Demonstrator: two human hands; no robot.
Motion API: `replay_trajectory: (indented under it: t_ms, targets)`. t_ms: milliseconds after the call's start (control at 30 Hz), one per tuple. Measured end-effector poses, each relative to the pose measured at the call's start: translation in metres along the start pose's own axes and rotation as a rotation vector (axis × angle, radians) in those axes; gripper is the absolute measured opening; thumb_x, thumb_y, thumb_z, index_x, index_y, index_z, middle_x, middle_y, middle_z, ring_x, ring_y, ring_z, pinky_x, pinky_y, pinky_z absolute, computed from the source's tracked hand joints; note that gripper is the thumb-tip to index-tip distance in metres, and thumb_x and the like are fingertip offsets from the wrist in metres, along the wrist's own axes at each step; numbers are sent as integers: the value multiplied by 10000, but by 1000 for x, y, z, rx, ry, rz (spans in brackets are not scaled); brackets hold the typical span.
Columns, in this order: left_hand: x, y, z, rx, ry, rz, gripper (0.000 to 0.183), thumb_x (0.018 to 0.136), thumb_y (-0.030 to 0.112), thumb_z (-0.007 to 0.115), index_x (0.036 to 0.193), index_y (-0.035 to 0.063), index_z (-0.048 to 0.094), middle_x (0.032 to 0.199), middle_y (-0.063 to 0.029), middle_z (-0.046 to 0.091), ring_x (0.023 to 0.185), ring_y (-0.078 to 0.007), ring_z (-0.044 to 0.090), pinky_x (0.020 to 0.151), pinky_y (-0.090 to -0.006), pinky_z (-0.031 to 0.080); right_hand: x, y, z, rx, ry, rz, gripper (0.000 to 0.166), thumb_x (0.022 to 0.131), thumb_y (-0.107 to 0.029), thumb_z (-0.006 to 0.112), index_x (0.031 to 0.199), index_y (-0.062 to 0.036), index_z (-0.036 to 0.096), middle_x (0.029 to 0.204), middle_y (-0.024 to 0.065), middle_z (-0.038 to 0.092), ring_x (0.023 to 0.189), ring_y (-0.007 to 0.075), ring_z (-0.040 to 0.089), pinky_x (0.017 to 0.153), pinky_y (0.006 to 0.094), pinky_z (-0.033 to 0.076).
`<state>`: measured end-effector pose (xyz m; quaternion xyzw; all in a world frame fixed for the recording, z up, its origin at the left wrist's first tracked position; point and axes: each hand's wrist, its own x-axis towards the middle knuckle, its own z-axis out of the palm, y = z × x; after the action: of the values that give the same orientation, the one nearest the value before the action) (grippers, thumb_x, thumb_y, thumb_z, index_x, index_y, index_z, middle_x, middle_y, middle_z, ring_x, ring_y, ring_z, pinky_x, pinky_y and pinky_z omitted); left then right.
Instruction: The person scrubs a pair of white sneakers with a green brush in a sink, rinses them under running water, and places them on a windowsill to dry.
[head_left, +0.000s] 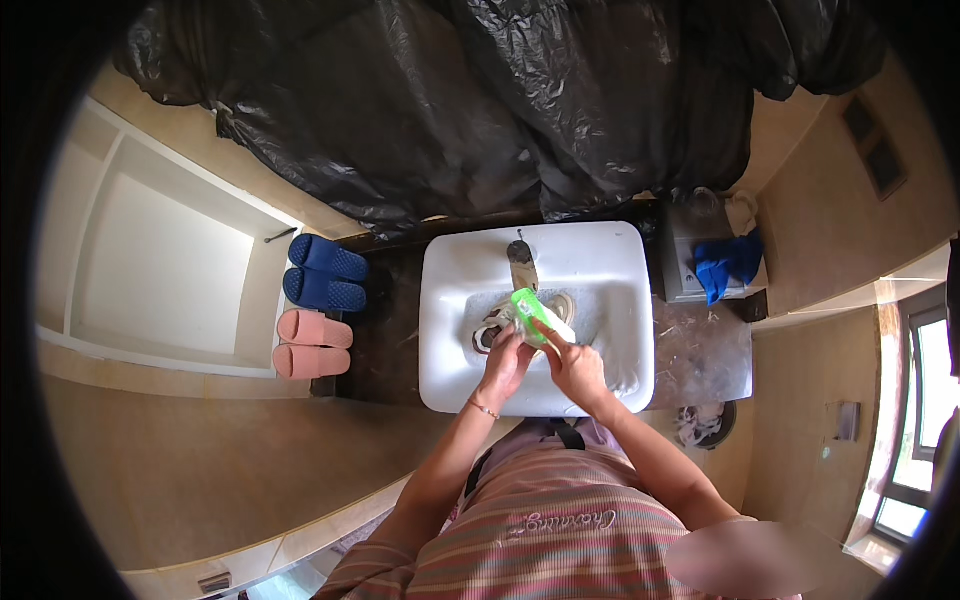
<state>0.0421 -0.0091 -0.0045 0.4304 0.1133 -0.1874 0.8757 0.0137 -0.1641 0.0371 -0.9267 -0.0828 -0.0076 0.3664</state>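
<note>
Over the white washbasin (442, 360), my right hand (579, 371) grips a bright green scrubbing brush (529, 309), its index finger stretched along the brush. My left hand (507, 365) holds a white shoe (491, 324) just under the brush. Part of the shoe is hidden by my fingers and the brush, and its dark opening faces left. Another pale shoe (562, 306) shows behind the brush, to its right. White suds (622, 375) cling to the basin's right side. The metal faucet (523, 264) stands just beyond the brush.
Left of the basin, blue slippers (326, 274) and pink slippers (313, 345) line the dark countertop's (386, 330) end. A grey box (682, 262) with a blue cloth (727, 262) sits at right. Black plastic sheeting (450, 112) hangs behind. A bucket with cloth (705, 425) stands below right.
</note>
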Motion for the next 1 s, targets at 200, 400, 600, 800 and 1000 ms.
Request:
replay_trajectory:
  t_ms: [200,400,600,800,1000]
  targets:
    - [-1,1,-10,-101,52,-44,307,973,56,386,1252,44,513,1174,-67,587,1074,-177,563,948,-351,458,16,5,8,-4,30,17,475,916,-255,550,1373,-336,454,607,170,616,526,379,612,511,494,506]
    - [0,3,-14,-32,14,-32,340,946,42,404,1271,23,501,1204,-81,582,1112,-195,560,962,-354,454,26,11,0,-74,3,52,442,933,-298,528,1368,-340,462,579,176,603,521,377,611,481,497,499]
    - [2,14,-8,-87,-1,-28,332,938,19,390,1248,8,510,1177,-84,587,1090,-180,564,955,-326,455,24,-7,-17,-74,0,-49,462,931,-261,549,1378,-336,456,526,174,561,493,379,593,479,482,500]
    - [-3,11,5,-30,55,-63,302,941,34,408,1220,18,521,1157,-84,587,1075,-175,564,949,-332,454,41,15,-9,-89,75,11,461,932,-267,544,1377,-341,452,566,187,592,516,384,609,471,486,500]
    - [7,10,2,-103,-6,-24,289,950,71,407,1203,37,542,1218,-112,582,1136,-243,553,967,-425,451,17,6,-5,-115,-25,-101,513,923,-257,540,1405,-356,395,561,148,597,514,356,615,486,481,503]
